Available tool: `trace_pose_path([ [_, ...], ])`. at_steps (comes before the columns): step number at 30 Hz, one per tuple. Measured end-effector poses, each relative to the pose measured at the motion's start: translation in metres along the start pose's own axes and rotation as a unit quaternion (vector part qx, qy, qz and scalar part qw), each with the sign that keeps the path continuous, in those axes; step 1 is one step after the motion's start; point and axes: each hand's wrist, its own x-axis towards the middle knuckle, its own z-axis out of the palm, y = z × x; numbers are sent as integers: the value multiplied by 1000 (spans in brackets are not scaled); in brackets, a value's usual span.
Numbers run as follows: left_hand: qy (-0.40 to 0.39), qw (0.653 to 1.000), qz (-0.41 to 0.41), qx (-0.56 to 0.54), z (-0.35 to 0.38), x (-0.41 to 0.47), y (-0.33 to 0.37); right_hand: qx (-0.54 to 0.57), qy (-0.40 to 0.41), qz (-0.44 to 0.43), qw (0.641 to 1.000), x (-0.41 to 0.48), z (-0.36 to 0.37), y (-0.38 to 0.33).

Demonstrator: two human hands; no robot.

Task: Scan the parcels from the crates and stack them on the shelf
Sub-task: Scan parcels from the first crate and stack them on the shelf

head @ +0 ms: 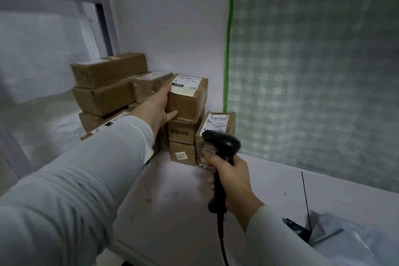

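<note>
A brown cardboard parcel [190, 97] with a white label on top sits on top of a stack of small boxes on the white shelf [172, 190]. My left hand [160, 108] grips its near left end, thumb under the front face. My right hand [232, 181] holds a black barcode scanner [224, 149] by its handle, its head pointing left toward the stack. A labelled parcel [218, 125] leans against the wall just behind the scanner.
More cardboard boxes [108, 84] are piled at the left back of the shelf. A white wall and a green-checked sheet with green tape [228, 49] close off the back. Grey plastic mailers [345, 239] lie at lower right.
</note>
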Motion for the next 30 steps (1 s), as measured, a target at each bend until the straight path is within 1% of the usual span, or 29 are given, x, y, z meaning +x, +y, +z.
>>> trace_pose_path([
  [3, 2, 1000, 2, -5, 5, 25, -7, 9, -10, 10, 1000, 5, 0, 8],
  [5, -8, 1000, 16, -7, 6, 26, -15, 8, -11, 16, 1000, 4, 2, 10],
  [8, -10, 999, 43, -15, -3, 2, -32, 7, -28, 31, 999, -9, 4, 11],
  [10, 7, 997, 67, 25, -21, -19, -47, 1, -53, 37, 998, -25, 6, 13],
  [12, 19, 996, 75, 47, -46, -39, -64, -9, -85, 43, 995, -47, 7, 18],
  [16, 63, 996, 49, 32, -106, -86, -113, -49, -132, 89, 986, -95, 8, 46],
  [18, 91, 996, 14, 17, -141, -109, -146, -79, -152, 110, 979, -119, 9, 66],
  [19, 106, 994, -6, 30, -159, -118, -164, -92, -158, 121, 976, -130, 9, 77],
  [22, 127, 984, -45, 116, -206, -142, -221, -128, -165, 158, 965, -158, 10, 111],
  [25, 151, 973, -111, 136, -244, -155, -277, -164, -164, 191, 954, -174, 9, 145],
  [27, 129, 955, -130, 233, -265, -158, -314, -175, -163, 205, 949, -177, 5, 163],
  [30, 51, 900, -160, 402, -283, -157, -349, -187, -154, 230, 943, -174, -1, 185],
])
